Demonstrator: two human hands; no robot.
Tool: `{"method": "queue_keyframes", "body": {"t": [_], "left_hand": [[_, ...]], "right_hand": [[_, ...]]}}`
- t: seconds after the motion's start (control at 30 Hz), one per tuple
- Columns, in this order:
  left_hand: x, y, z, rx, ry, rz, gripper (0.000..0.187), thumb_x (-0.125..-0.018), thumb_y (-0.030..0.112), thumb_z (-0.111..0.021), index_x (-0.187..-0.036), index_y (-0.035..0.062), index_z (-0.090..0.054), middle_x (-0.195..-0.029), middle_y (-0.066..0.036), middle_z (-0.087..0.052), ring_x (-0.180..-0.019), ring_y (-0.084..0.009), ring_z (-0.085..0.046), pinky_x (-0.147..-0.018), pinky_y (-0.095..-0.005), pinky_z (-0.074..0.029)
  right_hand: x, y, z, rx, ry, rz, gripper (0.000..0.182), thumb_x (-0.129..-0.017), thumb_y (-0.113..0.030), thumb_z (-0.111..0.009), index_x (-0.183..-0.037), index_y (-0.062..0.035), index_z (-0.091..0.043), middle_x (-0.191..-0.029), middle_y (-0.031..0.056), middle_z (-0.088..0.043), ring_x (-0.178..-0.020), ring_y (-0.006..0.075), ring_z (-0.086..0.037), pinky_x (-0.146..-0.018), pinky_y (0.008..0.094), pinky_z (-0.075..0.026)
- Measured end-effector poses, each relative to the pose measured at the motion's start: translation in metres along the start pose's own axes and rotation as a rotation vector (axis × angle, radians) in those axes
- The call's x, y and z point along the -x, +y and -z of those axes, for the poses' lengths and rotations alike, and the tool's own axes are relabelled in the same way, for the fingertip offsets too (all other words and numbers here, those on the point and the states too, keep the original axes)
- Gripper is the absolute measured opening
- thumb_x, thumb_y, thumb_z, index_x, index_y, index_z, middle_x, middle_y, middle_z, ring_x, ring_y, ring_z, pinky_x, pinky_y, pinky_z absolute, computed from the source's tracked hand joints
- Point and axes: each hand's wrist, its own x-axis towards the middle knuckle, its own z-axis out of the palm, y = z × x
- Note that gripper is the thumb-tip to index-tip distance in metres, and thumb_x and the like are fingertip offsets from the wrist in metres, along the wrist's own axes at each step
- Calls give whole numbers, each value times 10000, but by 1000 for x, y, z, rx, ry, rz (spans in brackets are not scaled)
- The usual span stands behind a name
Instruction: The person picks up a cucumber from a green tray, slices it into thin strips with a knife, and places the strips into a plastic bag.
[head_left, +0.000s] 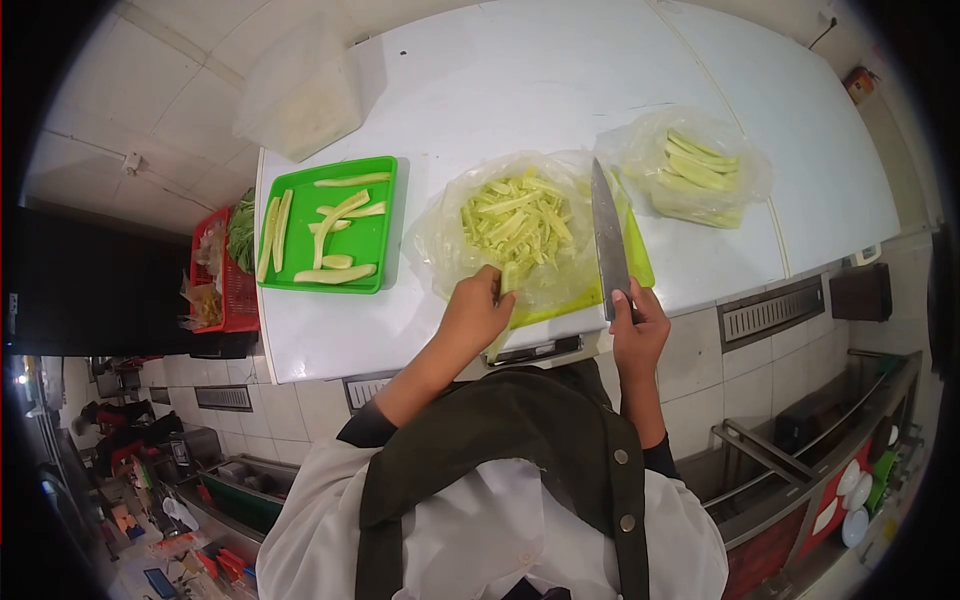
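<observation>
My left hand [478, 312] grips a pale green vegetable strip [506, 282] at the near edge of a clear plastic bag [445, 235] full of cut yellow-green strips [516, 222]. My right hand [638, 322] holds a kitchen knife [607, 236] by the handle, its blade pointing away over a green cutting board [638, 258] that lies partly under the bag. Both hands are at the near edge of the white counter [560, 80].
A green tray [375, 245] with several long peeled vegetable halves sits to the left. A second plastic bag [697, 165] of larger pieces lies to the right. A translucent tub [300, 95] stands at the back left. A red basket [237, 290] with greens is beside the counter.
</observation>
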Motion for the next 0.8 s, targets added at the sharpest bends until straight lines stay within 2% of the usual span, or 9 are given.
{"method": "queue_keyframes", "body": {"t": [0.13, 0.17, 0.27, 0.3, 0.4, 0.43, 0.6, 0.7, 0.8], "left_hand": [[16, -8, 9, 444, 159, -130, 282, -788, 43, -638, -1022, -67, -526, -831, -194, -639, -743, -232, -644, -687, -286, -500], [21, -9, 16, 498, 157, -116, 292, -817, 33, -617, -1082, -52, -529, -872, -149, -650, -795, -169, -631, -724, -275, -499], [25, 9, 50, 673, 185, -119, 306, -815, 23, -624, -1103, -31, -538, -894, -119, -644, -810, -148, -619, -731, -257, -491], [24, 14, 59, 743, 185, -156, 311, -891, 163, -551, -1152, -2, -515, -931, -80, -605, -835, -142, -594, -759, -284, -489], [6, 6, 63, 1411, -96, -75, 408, -951, 339, -399, -1199, 22, -467, -932, -54, -547, -827, -160, -560, -788, -349, -490], [3, 12, 59, 1423, -53, 96, 501, -960, 436, -260, -1220, 42, -428, -910, -41, -496, -810, -182, -534, -809, -410, -484], [-15, 7, 39, 1493, -22, 40, 463, -967, 431, -244, -1202, 74, -422, -923, -43, -490, -837, -183, -529, -798, -412, -482], [-20, 22, 37, 1399, 76, -11, 461, -973, 416, -223, -1211, 74, -419, -968, -55, -497, -859, -189, -541, -809, -419, -480], [-22, 30, 32, 1408, 114, -59, 472, -979, 393, -241, -1225, 33, -421, -972, -76, -512, -826, -178, -536, -736, -332, -490]], "right_hand": [[4, -10, 5, -40, -29, -59, 221, -811, -9, -597, -1011, 84, -593, -776, 40, -543, -623, 62, -479, -548, 184, -375], [6, -15, 6, -54, -46, -83, 228, -812, -9, -598, -1020, 84, -593, -789, 41, -548, -607, 57, -479, -528, 179, -378], [10, -29, 5, -107, -65, -127, 253, -814, -8, -597, -1049, 85, -586, -821, 43, -554, -564, 44, -479, -467, 173, -386], [11, -32, 4, -127, -68, -135, 262, -814, -8, -596, -1059, 86, -583, -831, 44, -555, -551, 40, -478, -446, 173, -389], [11, -35, 3, -163, -117, -167, 311, -809, -22, -612, -1106, 60, -576, -938, 67, -592, -542, 49, -489, -444, 185, -409], [11, -37, 3, -179, -129, -185, 309, -809, -20, -610, -1106, 59, -578, -952, 70, -593, -546, 52, -494, -443, 186, -413], [16, -49, 5, -149, -201, -119, 264, -810, -4, -597, -1068, 54, -601, -898, 58, -607, -555, 64, -495, -467, 196, -410], [16, -64, 1, 136, -293, 219, 217, -802, 23, -577, -1013, 58, -613, -770, 70, -595, -567, 96, -495, -515, 212, -395], [17, -78, -11, 216, -340, 266, 213, -789, 24, -564, -999, 34, -600, -686, 124, -520, -591, 218, -522, -560, 270, -402]]}}
